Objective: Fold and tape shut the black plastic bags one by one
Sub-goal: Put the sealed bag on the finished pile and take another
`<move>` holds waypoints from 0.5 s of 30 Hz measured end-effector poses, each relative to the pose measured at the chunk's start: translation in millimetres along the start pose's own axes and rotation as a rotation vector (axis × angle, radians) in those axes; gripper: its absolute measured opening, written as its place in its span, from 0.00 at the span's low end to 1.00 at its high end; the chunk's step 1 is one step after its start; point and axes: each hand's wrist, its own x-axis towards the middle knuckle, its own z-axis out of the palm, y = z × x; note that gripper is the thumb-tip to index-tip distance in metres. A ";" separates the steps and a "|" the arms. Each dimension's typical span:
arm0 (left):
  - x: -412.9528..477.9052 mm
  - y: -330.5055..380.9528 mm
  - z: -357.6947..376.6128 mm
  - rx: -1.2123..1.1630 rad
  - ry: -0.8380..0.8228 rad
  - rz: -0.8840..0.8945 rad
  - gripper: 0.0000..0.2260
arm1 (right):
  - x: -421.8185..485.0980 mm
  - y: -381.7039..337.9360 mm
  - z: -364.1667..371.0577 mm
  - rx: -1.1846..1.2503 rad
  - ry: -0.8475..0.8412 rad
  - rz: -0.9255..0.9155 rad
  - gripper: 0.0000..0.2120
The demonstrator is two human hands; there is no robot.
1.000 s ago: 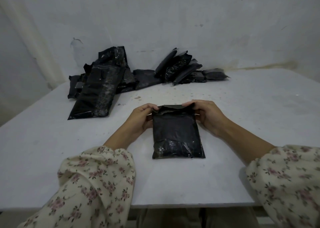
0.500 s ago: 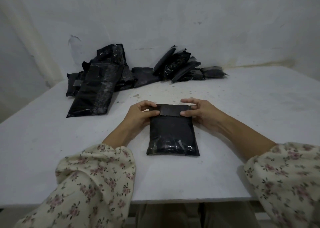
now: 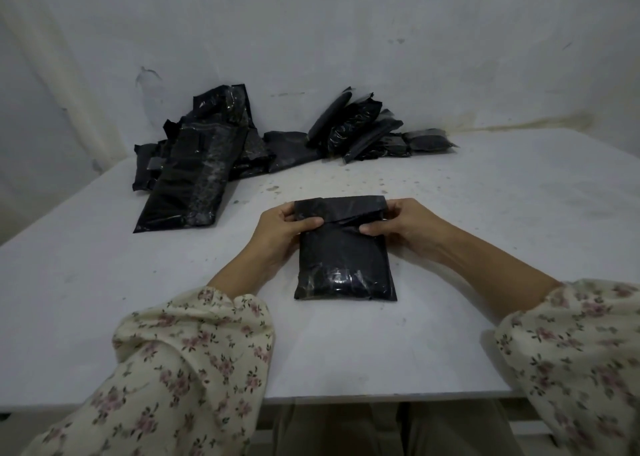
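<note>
A filled black plastic bag (image 3: 344, 258) lies flat on the white table (image 3: 346, 351) in front of me. Its top flap is folded over toward me. My left hand (image 3: 278, 234) grips the bag's top left corner, with the thumb lying on the folded flap. My right hand (image 3: 401, 228) grips the top right corner, thumb pressing the flap's lower edge. No tape is in view.
A heap of black bags (image 3: 197, 164) lies at the back left of the table. More black bags (image 3: 363, 130) lean in a row against the wall (image 3: 346, 40) at the back centre. The table's front edge runs just above my lap.
The bag's open top has been folded down toward me into a wider flap. Both hands shifted from pinching the open mouth to holding the folded flap in place.
</note>
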 end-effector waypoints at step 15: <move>-5.3 -2.3 -0.1 0.076 0.014 0.151 0.08 | -9.5 3.5 -17.0 0.144 -0.286 0.003 0.36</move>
